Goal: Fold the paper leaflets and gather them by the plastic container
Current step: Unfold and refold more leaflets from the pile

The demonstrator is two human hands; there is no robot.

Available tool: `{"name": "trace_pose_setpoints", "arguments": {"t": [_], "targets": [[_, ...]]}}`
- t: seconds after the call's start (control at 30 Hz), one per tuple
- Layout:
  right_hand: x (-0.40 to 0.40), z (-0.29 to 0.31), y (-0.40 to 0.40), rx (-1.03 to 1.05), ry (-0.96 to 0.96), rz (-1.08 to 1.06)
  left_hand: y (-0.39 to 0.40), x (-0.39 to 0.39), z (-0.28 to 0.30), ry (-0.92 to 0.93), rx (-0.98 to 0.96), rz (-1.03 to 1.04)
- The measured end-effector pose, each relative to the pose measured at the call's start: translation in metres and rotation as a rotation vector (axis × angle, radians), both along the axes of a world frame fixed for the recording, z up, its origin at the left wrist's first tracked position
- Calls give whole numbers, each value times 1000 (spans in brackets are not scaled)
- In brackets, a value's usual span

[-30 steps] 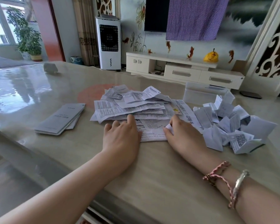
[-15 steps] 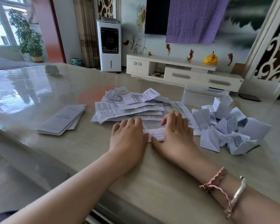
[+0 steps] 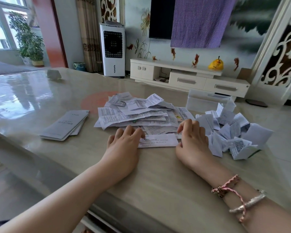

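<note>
Nearest, the left hand (image 3: 124,140) and right hand (image 3: 193,138) press flat-fingered on either end of one leaflet (image 3: 158,140) on the worktop (image 3: 158,182), likely mid-crease. At 12 o'clock a large unfolded pile (image 3: 138,113) remains. At 2 o'clock, folded leaflets (image 3: 232,137) lie heaped beside the plastic container (image 3: 207,100): perhaps half done.

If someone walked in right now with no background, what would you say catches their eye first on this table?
Most likely the loose heap of unfolded leaflets at the table's middle, with a pile of folded leaflets to its right, in front of the clear plastic container. Next, the left hand and right hand pressing either end of one leaflet strip at the near edge of the heap. A small stack of grey booklets lies apart on the left.
</note>
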State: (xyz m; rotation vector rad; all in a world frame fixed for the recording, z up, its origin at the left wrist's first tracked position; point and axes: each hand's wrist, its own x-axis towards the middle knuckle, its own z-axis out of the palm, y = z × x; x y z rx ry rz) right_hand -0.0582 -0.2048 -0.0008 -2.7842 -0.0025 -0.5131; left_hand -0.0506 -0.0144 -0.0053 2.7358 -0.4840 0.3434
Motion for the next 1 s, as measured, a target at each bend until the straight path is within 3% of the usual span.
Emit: {"name": "trace_pose_setpoints", "arguments": {"t": [0.17,0.27,0.43,0.63,0.83,1.0], "targets": [[-2,8,-5,102,-49,376,1,2,3,12,-16,-6],[-2,12,-10,-31,21,527,2,5,10,79,-85,20],[1,18,-14,-210,15,506,5,6,18,146,-63,-23],[4,17,-13,-286,-85,476,7,5,20,83,-90,-39],[-9,19,-10,-77,-180,563,7,6,24,94,-165,-47],[-21,25,-1,305,-19,629,1,2,25,194,-300,-124]]}}
